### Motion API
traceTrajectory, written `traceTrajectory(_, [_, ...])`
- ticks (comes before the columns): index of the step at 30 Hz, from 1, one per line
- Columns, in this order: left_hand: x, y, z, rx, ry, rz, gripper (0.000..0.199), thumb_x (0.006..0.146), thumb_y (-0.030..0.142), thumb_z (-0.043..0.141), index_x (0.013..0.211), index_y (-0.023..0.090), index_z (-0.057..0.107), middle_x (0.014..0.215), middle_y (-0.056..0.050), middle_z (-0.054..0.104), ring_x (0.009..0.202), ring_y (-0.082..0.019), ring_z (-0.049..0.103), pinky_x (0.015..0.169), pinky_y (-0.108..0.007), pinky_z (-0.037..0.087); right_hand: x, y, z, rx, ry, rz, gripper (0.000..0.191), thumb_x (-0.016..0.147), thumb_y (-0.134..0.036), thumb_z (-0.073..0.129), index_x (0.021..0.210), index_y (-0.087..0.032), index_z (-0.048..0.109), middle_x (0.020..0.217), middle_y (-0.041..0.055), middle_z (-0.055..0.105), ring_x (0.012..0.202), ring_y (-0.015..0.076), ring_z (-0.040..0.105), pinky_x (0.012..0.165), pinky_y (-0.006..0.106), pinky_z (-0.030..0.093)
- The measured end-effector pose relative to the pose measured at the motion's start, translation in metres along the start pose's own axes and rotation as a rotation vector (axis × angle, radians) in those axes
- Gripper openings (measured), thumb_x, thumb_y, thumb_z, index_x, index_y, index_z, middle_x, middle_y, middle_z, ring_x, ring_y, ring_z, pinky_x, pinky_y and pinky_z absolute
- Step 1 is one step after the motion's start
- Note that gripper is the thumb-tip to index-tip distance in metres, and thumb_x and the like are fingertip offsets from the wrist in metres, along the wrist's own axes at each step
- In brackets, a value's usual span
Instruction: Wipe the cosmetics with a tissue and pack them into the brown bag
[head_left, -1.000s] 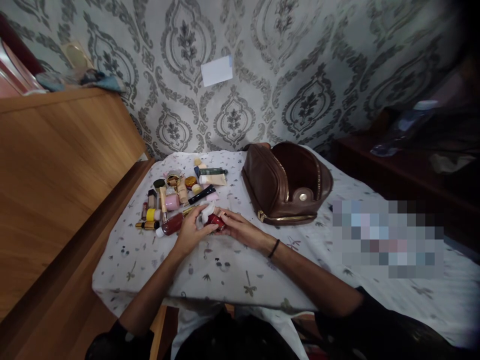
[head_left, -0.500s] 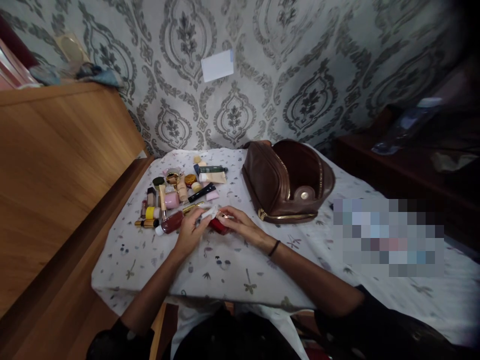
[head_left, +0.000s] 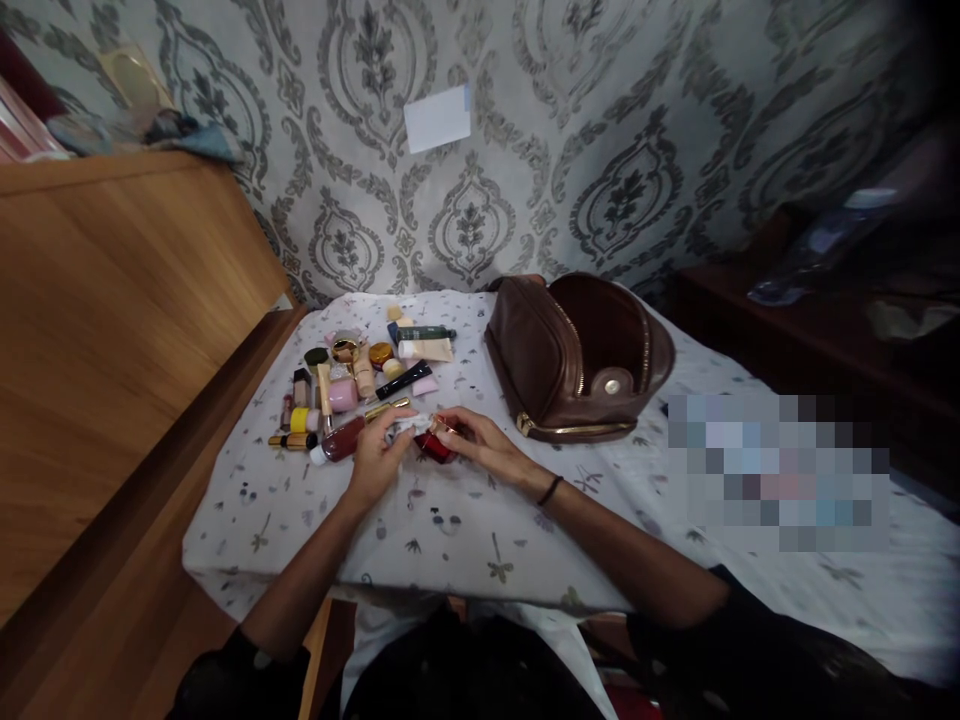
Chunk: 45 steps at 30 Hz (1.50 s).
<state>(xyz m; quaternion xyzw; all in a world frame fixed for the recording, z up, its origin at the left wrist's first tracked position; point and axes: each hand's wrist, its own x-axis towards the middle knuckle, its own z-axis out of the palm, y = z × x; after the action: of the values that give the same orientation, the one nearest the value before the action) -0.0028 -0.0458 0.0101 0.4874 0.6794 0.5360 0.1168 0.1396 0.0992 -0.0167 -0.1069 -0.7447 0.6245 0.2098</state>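
Between my hands is a small red bottle point(head_left: 435, 446) with a gold-coloured neck. My right hand point(head_left: 480, 444) has its fingers closed around the top of this bottle. A crumpled white tissue or wipe point(head_left: 411, 424) is pinched in my left hand point(head_left: 376, 455), touching the bottle's left side. Just left of my left hand lies a bottle of dark red liquid point(head_left: 343, 440) with a white cap. Behind the hands, a gold tube point(head_left: 387, 408) and a black tube point(head_left: 403, 381) lie on the patterned cloth.
An open brown leather bag point(head_left: 536, 350) stands at the back right. Several cosmetics, among them a pink jar point(head_left: 343, 394) and a cream tube point(head_left: 426, 350), are grouped at the left. Wooden furniture point(head_left: 135, 300) borders the left side. A plastic bottle point(head_left: 817, 245) lies far right.
The white tissue has drawn back slightly to the left, and more of the red bottle shows. Both hands stay in nearly the same place. The camera view has shifted a little.
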Motion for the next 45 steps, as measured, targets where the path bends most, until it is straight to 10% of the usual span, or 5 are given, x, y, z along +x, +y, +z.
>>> traceTrajectory(18, [0.006, 0.009, -0.026, 0.254, -0.296, 0.402, 0.024, 0.091, 0.013, 0.045, 0.093, 0.021, 0.068, 0.103, -0.007, 0.071, 0.099, -0.021, 0.063, 0.091, -0.037, 0.048, 0.004, 0.0, -0.006, -0.028, -0.015, -0.052, 0.05, 0.088, -0.05, 0.063, 0.131, -0.024, 0.063, 0.12, 0.0067, 0.066, 0.108, 0.0239, 0.059, 0.099, 0.041, 0.045])
traceTrajectory(32, [0.002, 0.012, -0.015, 0.187, -0.139, 0.226, 0.019, 0.085, 0.014, 0.051, 0.094, 0.02, 0.067, 0.098, -0.005, 0.071, 0.098, -0.023, 0.065, 0.09, -0.036, 0.049, 0.003, -0.003, -0.008, 0.026, -0.059, -0.04, 0.05, 0.088, -0.051, 0.062, 0.128, -0.021, 0.064, 0.096, 0.0049, 0.067, 0.084, 0.0169, 0.06, 0.078, 0.03, 0.051])
traceTrajectory(45, [-0.006, 0.029, -0.001, 0.333, -0.251, 0.498, 0.029, 0.097, 0.015, 0.039, 0.102, 0.021, 0.066, 0.106, -0.009, 0.069, 0.105, -0.024, 0.058, 0.094, -0.043, 0.047, 0.008, 0.004, -0.007, -0.02, -0.002, -0.004, 0.056, 0.088, -0.059, 0.057, 0.128, -0.02, 0.062, 0.082, 0.002, 0.065, 0.072, 0.016, 0.059, 0.07, 0.029, 0.048])
